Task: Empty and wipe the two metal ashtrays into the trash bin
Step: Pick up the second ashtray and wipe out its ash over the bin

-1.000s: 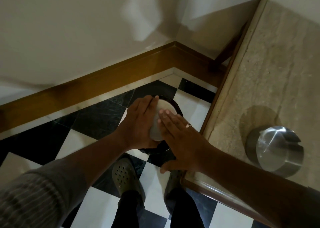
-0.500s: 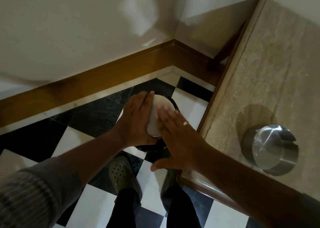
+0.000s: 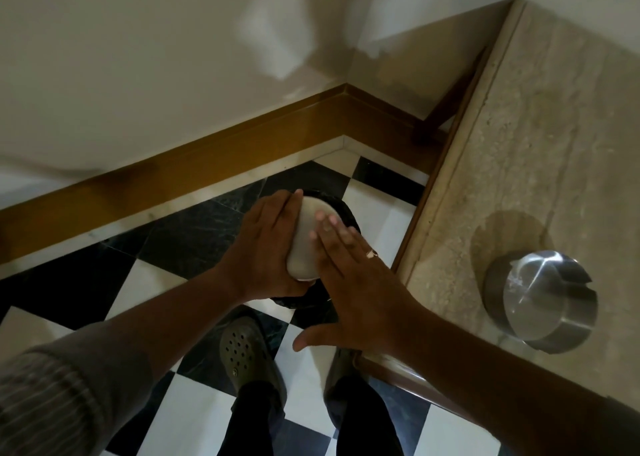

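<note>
A round metal ashtray (image 3: 304, 239), its smooth pale underside turned up toward the camera, is held tilted over the trash bin (image 3: 341, 213), a dark, round, black-lined container standing on the checkered black-and-white tile floor (image 3: 166, 275) near the corner of the room. The left hand (image 3: 263, 251) grips the ashtray from the left side, its fingers (image 3: 282, 209) lying close together and curled over the far rim, with the thumb hidden beneath. The right hand (image 3: 349, 282) lies flat and open against the ashtray's upturned bottom; its fingers (image 3: 329, 227) are straight and only slightly spread, the tips touching the metal, the thumb stuck out wide and apart toward the body. A ring (image 3: 372, 254) sits on one finger of that hand. The second ashtray (image 3: 542, 301), a brushed steel cylinder with a notch cut in its rim and a shiny conical inside, stands upright on the mottled beige stone surface (image 3: 540, 136) to the right, well apart from both hands. A glossy brown wooden baseboard (image 3: 207, 150) runs along the foot of the cream wall. Below, two perforated clogs (image 3: 247, 355) stand on the tiles.
</note>
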`<state>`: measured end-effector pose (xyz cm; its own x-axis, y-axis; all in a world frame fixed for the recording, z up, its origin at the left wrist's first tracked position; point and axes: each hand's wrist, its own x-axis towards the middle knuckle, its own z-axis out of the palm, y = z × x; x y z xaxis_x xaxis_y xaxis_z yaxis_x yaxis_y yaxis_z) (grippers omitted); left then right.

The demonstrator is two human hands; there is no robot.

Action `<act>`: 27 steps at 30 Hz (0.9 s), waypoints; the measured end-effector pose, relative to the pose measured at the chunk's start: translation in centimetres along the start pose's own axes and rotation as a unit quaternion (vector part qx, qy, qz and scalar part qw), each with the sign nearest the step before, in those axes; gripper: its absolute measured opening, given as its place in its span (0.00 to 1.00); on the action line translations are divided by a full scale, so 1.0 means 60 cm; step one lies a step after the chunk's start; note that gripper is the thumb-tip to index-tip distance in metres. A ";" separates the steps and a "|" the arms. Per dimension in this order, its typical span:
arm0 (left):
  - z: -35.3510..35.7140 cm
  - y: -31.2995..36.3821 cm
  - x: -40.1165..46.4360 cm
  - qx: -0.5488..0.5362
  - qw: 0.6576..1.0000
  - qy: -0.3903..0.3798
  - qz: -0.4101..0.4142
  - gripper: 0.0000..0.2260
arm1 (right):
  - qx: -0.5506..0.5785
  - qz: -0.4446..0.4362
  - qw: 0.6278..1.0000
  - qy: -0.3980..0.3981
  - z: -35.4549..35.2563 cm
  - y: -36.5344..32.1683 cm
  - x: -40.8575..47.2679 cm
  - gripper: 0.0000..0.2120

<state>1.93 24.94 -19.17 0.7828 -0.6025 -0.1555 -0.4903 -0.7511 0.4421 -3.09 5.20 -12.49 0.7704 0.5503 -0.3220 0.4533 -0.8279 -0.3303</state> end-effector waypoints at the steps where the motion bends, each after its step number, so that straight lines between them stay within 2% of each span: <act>1: 0.002 0.001 -0.002 -0.005 1.000 0.004 -0.006 0.54 | -0.005 0.002 0.999 0.047 -0.012 -0.005 0.000 0.61; 3: -0.002 0.005 0.000 -0.012 1.000 0.006 -0.020 0.54 | -0.010 0.005 0.993 0.120 -0.027 -0.011 0.000 0.60; 4: -0.004 0.010 0.005 -0.016 1.000 0.008 -0.021 0.54 | -0.014 0.007 0.992 0.125 -0.026 -0.010 -0.002 0.60; 5: -0.006 0.014 0.010 -0.019 1.000 0.009 -0.022 0.54 | -0.020 0.005 0.994 0.104 -0.021 -0.008 -0.002 0.59; 8: -0.008 0.021 0.015 -0.012 1.000 -0.004 -0.014 0.55 | -0.018 -0.013 0.999 -0.032 0.006 -0.001 -0.007 0.60; 9: -0.005 0.022 0.012 -0.006 1.000 -0.012 -0.010 0.54 | -0.016 -0.014 0.999 -0.043 0.008 -0.003 -0.009 0.59; 10: 0.000 0.020 0.008 -0.003 1.000 -0.009 -0.006 0.53 | -0.014 -0.015 0.999 -0.029 0.005 -0.006 -0.009 0.59; 13: 0.009 0.016 0.001 -0.003 1.000 0.014 -0.001 0.51 | -0.010 -0.008 0.995 0.099 -0.029 -0.020 -0.014 0.58; 14: 0.008 0.017 0.001 -0.008 1.000 0.019 0.000 0.52 | -0.012 -0.004 0.994 0.112 -0.032 -0.019 -0.017 0.58; 15: 0.006 0.020 0.002 -0.011 1.000 0.022 0.003 0.52 | -0.019 -0.002 0.995 0.095 -0.030 -0.015 -0.019 0.58; 18: -0.008 0.024 0.004 -0.011 1.000 0.022 0.016 0.55 | -0.054 -0.028 0.997 -0.039 -0.001 0.007 -0.025 0.62; 20: -0.012 0.019 -0.001 -0.017 0.999 0.042 0.019 0.55 | -0.072 -0.036 0.995 -0.056 0.008 0.014 -0.023 0.62; 23: -0.016 0.017 -0.010 -0.019 0.999 0.046 0.006 0.56 | -0.059 -0.015 0.998 0.003 -0.008 0.016 -0.020 0.52; 25: -0.032 0.025 -0.009 -0.048 0.999 0.000 -0.024 0.57 | -0.020 -0.012 0.999 0.023 -0.012 0.024 -0.016 0.43; 27: -0.055 0.034 -0.002 -0.122 0.986 -0.059 -0.093 0.56 | 0.046 -0.013 0.998 0.029 -0.024 0.036 -0.013 0.37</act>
<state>2.10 24.39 -15.35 0.7931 -0.4989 -0.3495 -0.2241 -0.7725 0.5942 -2.06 2.80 -11.69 0.7844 0.5628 -0.2606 0.4337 -0.7981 -0.4183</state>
